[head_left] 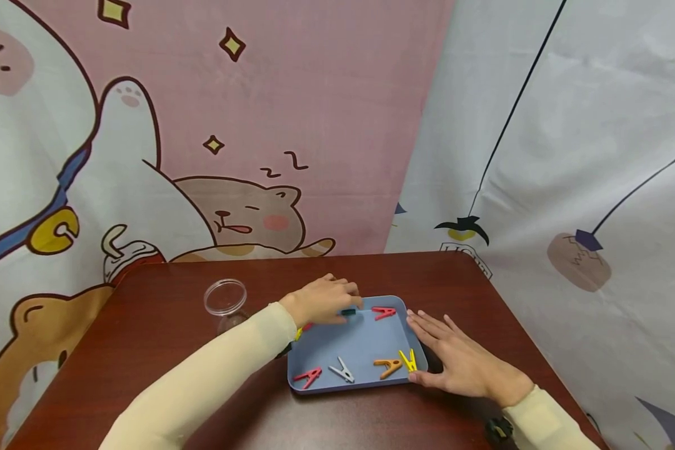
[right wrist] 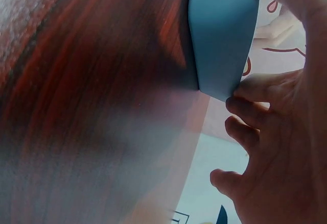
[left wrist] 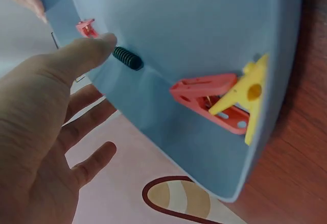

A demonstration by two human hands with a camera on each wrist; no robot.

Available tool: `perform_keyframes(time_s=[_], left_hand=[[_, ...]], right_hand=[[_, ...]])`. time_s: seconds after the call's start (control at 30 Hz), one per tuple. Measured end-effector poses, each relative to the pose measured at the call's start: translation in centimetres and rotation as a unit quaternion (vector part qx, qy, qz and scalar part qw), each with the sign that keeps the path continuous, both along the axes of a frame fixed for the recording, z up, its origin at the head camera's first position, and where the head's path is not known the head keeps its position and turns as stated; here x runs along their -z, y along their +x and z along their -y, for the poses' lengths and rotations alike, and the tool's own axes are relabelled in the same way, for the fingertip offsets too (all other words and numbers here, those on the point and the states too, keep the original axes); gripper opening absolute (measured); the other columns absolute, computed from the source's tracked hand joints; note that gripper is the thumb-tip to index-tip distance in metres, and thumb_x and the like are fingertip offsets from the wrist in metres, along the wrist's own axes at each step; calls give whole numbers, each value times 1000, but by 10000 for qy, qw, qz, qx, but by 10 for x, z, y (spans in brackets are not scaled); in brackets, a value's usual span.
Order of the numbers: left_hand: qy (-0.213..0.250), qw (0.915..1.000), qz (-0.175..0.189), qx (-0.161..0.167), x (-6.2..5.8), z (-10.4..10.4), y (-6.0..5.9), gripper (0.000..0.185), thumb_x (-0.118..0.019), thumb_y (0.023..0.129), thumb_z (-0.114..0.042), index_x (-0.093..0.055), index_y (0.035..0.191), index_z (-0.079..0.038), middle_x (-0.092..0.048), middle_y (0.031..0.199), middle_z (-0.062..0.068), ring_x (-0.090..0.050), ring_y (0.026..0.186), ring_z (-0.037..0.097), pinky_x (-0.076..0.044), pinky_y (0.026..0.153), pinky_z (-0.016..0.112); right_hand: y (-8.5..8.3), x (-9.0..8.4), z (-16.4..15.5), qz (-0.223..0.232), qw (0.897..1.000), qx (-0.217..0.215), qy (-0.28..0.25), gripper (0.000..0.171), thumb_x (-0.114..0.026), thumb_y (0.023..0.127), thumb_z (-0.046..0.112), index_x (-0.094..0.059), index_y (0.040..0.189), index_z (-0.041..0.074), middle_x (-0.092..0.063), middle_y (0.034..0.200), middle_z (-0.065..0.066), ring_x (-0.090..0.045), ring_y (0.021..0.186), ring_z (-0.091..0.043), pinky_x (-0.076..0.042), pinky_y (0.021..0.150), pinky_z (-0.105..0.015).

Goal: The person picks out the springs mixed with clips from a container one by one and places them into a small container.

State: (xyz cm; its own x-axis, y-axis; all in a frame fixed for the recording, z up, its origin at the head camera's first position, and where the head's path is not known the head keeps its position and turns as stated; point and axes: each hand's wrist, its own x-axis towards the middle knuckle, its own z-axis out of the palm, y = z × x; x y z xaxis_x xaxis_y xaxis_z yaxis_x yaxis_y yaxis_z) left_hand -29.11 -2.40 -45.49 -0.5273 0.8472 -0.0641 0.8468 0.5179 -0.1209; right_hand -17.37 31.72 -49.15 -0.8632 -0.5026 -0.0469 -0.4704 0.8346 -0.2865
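A blue tray (head_left: 349, 344) with small plastic clips in it lies on the table. My left hand (head_left: 323, 300) reaches over its back left part, fingers loosely spread. A dark green ridged cylinder (left wrist: 126, 58) lies in the tray right by the left thumb tip; the index finger is hidden in the left wrist view. Near that wrist, a red clip (left wrist: 209, 99) and a yellow clip (left wrist: 245, 94) lie against each other. My right hand (head_left: 455, 356) rests along the tray's right side, fingers extended, thumb at the front corner and fingertips touching the rim.
Elsewhere in the tray are a red clip (head_left: 384, 312) at the back, an orange clip (head_left: 388, 367), a yellow clip (head_left: 408, 360), a white clip (head_left: 342, 370) and another red clip (head_left: 308, 376) along the front. A clear round container (head_left: 225, 299) stands left of the tray.
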Motion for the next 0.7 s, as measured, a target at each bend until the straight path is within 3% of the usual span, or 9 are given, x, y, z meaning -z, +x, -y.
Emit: perform_keyframes(time_s=[0.17,0.33,0.5,0.7], left_hand=[[-406,9987,-295,-11,6,-9,-3,44,-87,108,-40,-77,151,-36,-74,154,-2,-73,137,18,-61,113,44],[-569,9977,-356,-87,7,-14,-3,44,-87,108,-37,-78,151,-39,-74,156,-2,-72,138,19,-61,115,45],[-604,9970,-482,-59,8,-17,-6,43,-87,108,-28,-80,147,-42,-76,153,-5,-73,135,16,-61,112,42],[-615,9960,-650,-16,13,-18,-11,39,-79,112,-24,-82,144,-45,-77,150,-8,-73,131,14,-59,112,40]], right_hand=[[0,1,0,-33,10000,-9,-25,113,-77,97,81,-41,182,14,-38,192,-5,-36,179,-40,-23,136,-87],[0,1,0,-42,10000,-8,-20,114,-77,97,81,-41,182,15,-38,192,-5,-36,179,-40,-23,137,-86],[1,1,0,-21,10000,22,-20,114,-77,96,82,-41,182,15,-38,192,-6,-36,178,-41,-22,137,-86],[1,-1,0,-39,10000,13,-14,114,-77,97,82,-41,182,14,-39,191,-6,-37,178,-42,-23,137,-86]])
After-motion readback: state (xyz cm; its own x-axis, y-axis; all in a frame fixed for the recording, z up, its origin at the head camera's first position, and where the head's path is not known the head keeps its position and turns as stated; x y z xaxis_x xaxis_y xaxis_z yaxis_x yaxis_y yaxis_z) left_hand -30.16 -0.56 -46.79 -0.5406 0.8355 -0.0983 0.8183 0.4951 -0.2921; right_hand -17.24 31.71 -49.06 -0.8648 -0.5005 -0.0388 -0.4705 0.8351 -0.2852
